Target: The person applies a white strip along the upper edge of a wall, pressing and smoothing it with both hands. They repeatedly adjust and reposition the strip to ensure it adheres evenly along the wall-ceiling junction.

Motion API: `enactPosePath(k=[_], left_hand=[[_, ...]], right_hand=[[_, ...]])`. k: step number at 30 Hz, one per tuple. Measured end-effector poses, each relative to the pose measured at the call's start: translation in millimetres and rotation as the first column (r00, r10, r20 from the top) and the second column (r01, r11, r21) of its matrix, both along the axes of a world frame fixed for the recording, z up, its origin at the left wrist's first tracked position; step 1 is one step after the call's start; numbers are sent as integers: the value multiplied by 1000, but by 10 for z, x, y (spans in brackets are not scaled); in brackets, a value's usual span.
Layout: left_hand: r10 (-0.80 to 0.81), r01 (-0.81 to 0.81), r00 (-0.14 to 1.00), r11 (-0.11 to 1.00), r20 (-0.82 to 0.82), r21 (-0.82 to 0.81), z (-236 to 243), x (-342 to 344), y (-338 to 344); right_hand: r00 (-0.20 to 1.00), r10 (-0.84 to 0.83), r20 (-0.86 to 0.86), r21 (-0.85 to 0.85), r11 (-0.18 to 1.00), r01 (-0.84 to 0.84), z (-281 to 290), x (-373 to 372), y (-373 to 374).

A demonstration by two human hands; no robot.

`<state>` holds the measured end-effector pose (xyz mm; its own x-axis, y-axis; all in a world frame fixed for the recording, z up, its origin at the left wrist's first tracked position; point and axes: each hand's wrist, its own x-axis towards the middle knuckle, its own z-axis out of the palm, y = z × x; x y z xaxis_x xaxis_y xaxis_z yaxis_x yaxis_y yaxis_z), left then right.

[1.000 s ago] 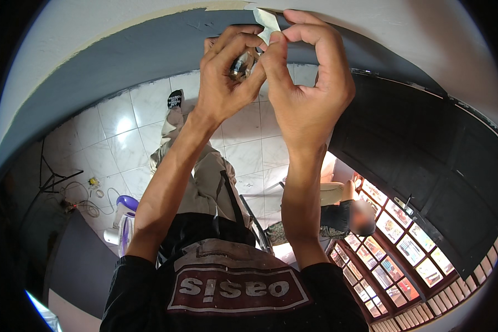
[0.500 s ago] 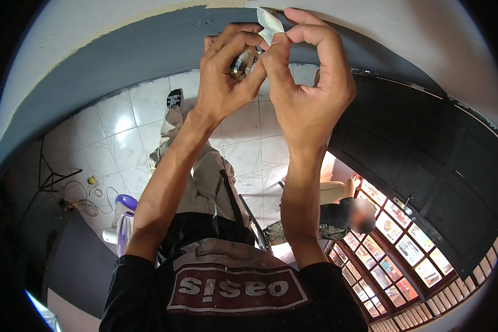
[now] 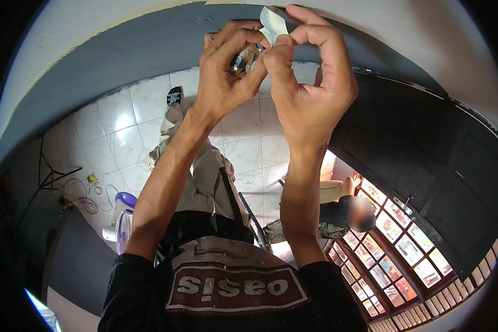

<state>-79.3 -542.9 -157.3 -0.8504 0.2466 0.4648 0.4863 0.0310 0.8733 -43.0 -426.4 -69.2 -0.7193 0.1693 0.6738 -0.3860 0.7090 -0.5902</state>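
Both my hands are raised together in front of the grey wall band. My right hand [image 3: 312, 83] pinches a small pale whitish-green strip [image 3: 273, 25], thin like paper or tape, between thumb and forefinger; its other fingers are curled loosely. My left hand [image 3: 227, 66] is closed around a shiny silvery-brown object [image 3: 242, 61], which shows in the gap between thumb and fingers. Its kind cannot be made out, as the fingers hide most of it. The tips of my left fingers and thumb come close to the strip's lower end; whether they touch it is unclear.
A grey-and-white wall [image 3: 149, 41] curves close ahead of my hands. Below is a tiled floor [image 3: 124, 127]. A purple-and-white fan [image 3: 124, 221], loose cables [image 3: 88, 205] and a black tripod [image 3: 50, 177] are at left. A person [image 3: 337, 213] sits at right by a dark door [image 3: 415, 155].
The pale strip has tilted slightly and shifted a little right with my right hand. My left hand has barely moved and keeps its hold.
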Motion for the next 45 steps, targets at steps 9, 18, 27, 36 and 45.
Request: enactPosePath(k=[9,18,27,36,45], left_hand=[[22,-22,999,1000,27,11,30,46,33],[-103,98,989,994,109,55,120,235,34],[-402,346,825,915,398,207,564,613,-364],[-742,-79,-1,668,670,740,954,1319,-542],[-588,85,137,809,797,582,1221,1433,-631]], right_hand=[[999,-51,-7,-102,994,50,-91,159,25],[997,-12,75,-386,921,40,-122,570,12],[941,78,329,-751,626,211,84,1360,-277],[948,-260,186,-757,577,307,415,1684,-708],[918,-195,344,156,976,149,514,2056,-627]])
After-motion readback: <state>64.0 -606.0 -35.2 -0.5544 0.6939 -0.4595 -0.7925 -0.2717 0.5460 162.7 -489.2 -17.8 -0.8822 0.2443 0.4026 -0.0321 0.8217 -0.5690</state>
